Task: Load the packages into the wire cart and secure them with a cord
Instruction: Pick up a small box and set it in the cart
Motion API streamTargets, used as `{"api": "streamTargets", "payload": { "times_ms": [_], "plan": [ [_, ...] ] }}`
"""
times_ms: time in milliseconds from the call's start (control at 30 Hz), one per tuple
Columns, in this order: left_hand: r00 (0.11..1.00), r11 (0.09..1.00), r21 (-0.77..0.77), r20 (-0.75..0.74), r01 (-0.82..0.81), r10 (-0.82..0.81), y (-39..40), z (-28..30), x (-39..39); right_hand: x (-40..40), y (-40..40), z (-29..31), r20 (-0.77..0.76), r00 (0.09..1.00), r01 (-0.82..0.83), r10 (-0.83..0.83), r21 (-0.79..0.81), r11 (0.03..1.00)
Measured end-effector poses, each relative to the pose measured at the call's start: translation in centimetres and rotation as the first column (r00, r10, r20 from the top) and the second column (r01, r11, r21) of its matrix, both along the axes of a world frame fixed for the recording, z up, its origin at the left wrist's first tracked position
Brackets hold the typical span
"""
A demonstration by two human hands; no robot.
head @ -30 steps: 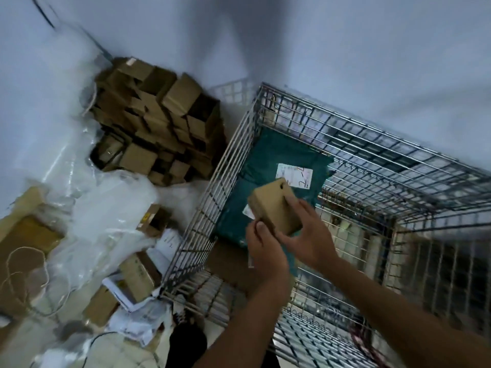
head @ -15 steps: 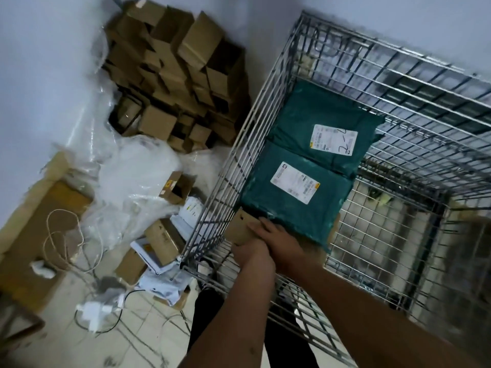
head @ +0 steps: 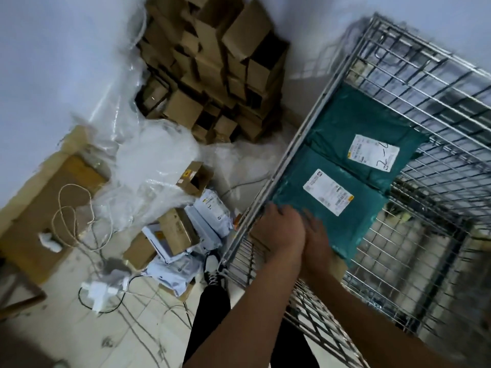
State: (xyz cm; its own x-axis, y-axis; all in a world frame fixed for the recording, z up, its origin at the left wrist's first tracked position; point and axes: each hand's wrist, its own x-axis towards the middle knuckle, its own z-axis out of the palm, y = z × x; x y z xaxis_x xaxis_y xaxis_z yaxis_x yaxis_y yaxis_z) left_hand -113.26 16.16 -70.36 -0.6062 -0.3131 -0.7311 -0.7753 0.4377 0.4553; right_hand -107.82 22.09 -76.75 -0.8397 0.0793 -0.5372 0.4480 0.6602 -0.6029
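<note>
Both hands reach into the near corner of the wire cart (head: 313, 134): the left hand (head: 281, 229) and right hand (head: 316, 243) press together, apparently seating a small box hidden beneath them; whether either grips it I cannot tell. Beyond lie two green mailers (head: 342, 205) flat, likely saving room. The cord (head: 70, 208) waits on the floor, well apart.

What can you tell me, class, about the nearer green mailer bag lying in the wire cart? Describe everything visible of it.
The nearer green mailer bag is a dark teal, slightly glossy plastic pouch, lying flat inside the wire cart against its left side. A white printed shipping label sits on top. Its far edge meets a second green mailer bag. Both hands, the left hand and right hand, rest at its near corner; cardboard shows beneath its near edge.
</note>
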Motion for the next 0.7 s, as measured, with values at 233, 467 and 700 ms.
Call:
{"api": "streamTargets", "payload": {
  "times_ms": [233, 467, 700],
  "plan": [
    [0.728, 0.922, 0.238, -0.682, 0.306, -0.066, -7.7, 10.8, -6.7, -13.0, -3.6, 13.5, -0.623, 0.635, 0.384, -0.456, -0.257, 0.887],
    [0.903, 0.998, 0.046, -0.429, 0.053, -0.028, -26.1, 0.9, -9.9, -18.9, -23.1, 9.8, -0.249, 0.930, -0.281, 0.271, -0.005, 0.960],
    [0.981, 0.991, -0.017, -0.145, -0.130, 0.126, -39.6, -12.0, -0.9, -13.8, -34.6, -4.1, 0.032, 0.749, -0.661, 0.662, 0.118, 0.741]
  ]
}}
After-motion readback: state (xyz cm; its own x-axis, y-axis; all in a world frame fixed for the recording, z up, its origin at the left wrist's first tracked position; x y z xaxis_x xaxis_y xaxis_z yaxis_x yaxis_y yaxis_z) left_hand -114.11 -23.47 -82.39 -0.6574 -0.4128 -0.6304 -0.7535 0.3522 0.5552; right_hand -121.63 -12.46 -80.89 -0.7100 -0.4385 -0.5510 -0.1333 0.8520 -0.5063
